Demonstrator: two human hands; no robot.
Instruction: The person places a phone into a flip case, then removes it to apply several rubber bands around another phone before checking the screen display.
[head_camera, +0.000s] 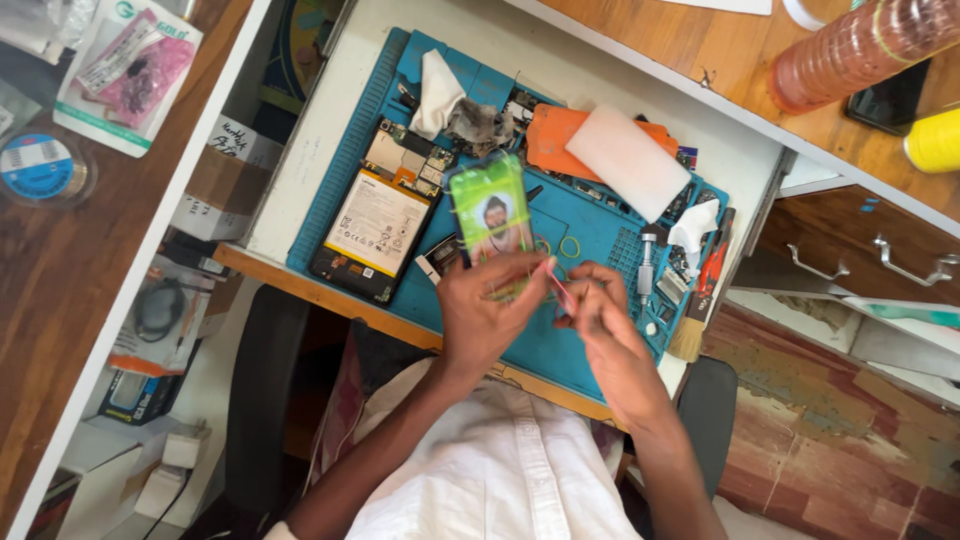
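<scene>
Your left hand (485, 315) grips a green phone (490, 215) upright above the blue mat (560, 340). Your right hand (600, 310) pinches a thin red band (560, 290) beside it. An opened phone (375, 225) with a white-labelled battery lies left.

We see a green phone-shaped slab (491, 212), glossy, small portrait picture on its face, bound by yellow rubber bands. It's held tilted, top end away from us, above the blue work mat. A thin pink band (560, 287) is stretched off its lower right corner. Its lower edge is hidden.
</scene>
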